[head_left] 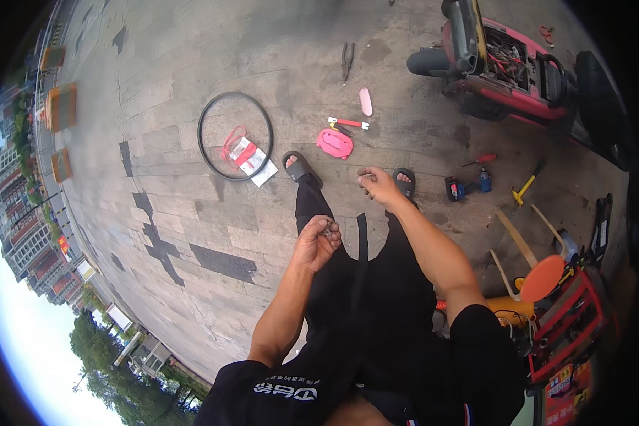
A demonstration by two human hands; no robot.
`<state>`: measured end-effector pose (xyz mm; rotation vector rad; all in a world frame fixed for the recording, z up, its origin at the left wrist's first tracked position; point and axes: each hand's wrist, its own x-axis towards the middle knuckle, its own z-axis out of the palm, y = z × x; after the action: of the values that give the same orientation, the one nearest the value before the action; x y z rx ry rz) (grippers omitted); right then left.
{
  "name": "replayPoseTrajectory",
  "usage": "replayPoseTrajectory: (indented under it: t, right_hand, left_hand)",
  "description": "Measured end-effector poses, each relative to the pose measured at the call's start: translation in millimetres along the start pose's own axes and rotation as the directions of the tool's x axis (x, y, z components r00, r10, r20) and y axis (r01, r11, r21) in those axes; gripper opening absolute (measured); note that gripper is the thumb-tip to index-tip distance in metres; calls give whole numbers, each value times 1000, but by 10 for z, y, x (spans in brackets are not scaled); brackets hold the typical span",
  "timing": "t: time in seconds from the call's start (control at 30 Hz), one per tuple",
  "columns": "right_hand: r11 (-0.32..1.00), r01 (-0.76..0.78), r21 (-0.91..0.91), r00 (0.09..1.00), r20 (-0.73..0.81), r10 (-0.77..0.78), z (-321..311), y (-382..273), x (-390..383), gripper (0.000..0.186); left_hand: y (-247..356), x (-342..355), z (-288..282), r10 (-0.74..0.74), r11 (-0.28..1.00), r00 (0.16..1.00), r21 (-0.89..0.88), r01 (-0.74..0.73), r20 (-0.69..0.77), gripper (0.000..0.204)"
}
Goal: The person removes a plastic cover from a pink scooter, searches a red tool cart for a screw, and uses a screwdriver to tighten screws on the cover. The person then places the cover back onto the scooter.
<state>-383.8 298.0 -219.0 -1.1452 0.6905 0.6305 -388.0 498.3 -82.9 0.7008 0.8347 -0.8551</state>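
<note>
My left hand [317,243] is palm up in front of my left thigh, its fingers curled in around a small, dull metallic bit too tiny to name. My right hand [378,186] hangs over the ground near my right sandal [405,180], thumb and fingers pinched together; whatever sits between them, if anything, does not show. Ahead of my feet lie a pink oval case [334,143], a red-and-white hand tool [349,123] and a pink oblong piece [366,101]. Farther off rests a pair of dark pliers [348,62].
A black tyre ring [236,97] lies left, around a white packet [251,160]. At far right stands an opened red scooter [508,67]. Nearer are a red screwdriver [485,158], blue cordless drill [464,189], yellow hammer [525,190], an orange disc [542,278] and red rack [564,334].
</note>
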Motion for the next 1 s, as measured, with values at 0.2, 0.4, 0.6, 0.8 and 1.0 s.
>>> replayPoseTrajectory:
  t: [0.2,0.4,0.6,0.8,1.0]
  right_hand:
    - [964,-248,91,903,-339,264,274,1335,2292,40]
    - [872,-381,-307,768,-630,113,623,1919,4166,68]
    - [741,-646,-183,520,-816,253,892,1764,4592,71]
    - [586,-586,-559,718,-694,56,884,1677,4530,58]
    - [481,-507,-715,841,-533,93,718,1724,4557,51]
  left_hand:
    - [555,1223,-745,-164,984,983,56,169,-87,3]
    - [1523,1667,-1241,-154,957,973,217,190,-174,6]
    - [2219,1854,-1369,-139,956,964,223,191,-228,9]
    - [2507,1887,-1355,-148,958,956,202,202,-254,10]
    - [2712,1886,-1441,-90,960,955,232,160,-283,10]
